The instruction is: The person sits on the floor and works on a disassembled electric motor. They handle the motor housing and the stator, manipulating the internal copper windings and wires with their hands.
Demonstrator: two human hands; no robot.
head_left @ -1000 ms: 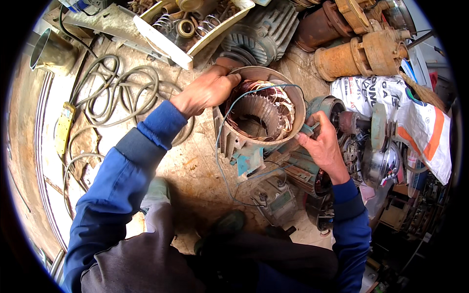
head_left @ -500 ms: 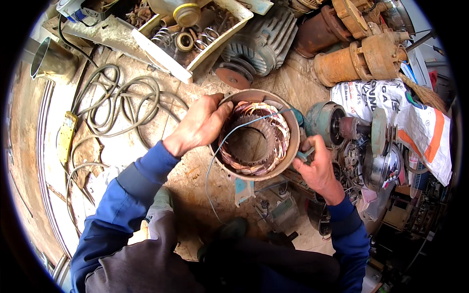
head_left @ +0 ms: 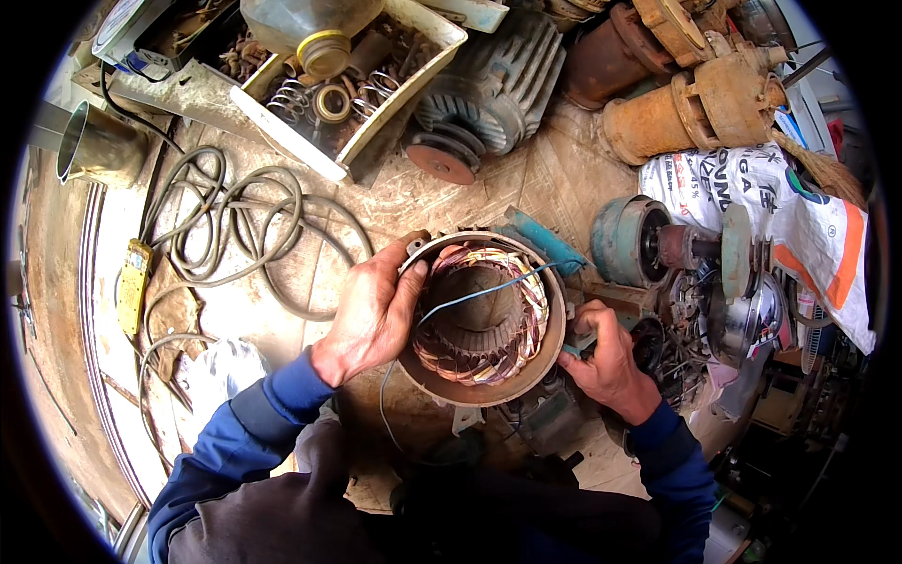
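Observation:
Between my hands is a motor stator [head_left: 556,362], a round metal housing with a ring of copper windings [head_left: 442,362] inside and an open middle. My left hand [head_left: 369,305] grips its left rim, thumb on the upper edge and fingers round the outside. At the lower right, my right hand [head_left: 609,362] is closed on a small lug of the housing, its fingers bent. A thin blue-grey wire [head_left: 479,293] crosses the opening, and a grey length hangs below the left rim. Blue-green painted metal [head_left: 550,246] shows at the housing's upper right.
A looped grey cable [head_left: 296,211] with a yellow control box [head_left: 133,287] lies left. Beyond stand a parts tray [head_left: 399,103] with springs and a finned motor [head_left: 493,89]. Rusty pump parts [head_left: 648,122], a green motor part [head_left: 620,240] and a white sack [head_left: 817,244] crowd the right.
The stator has come nearer to me, with both hands still on it, and has tilted so more of its inner wall shows. The wire across it has shifted.

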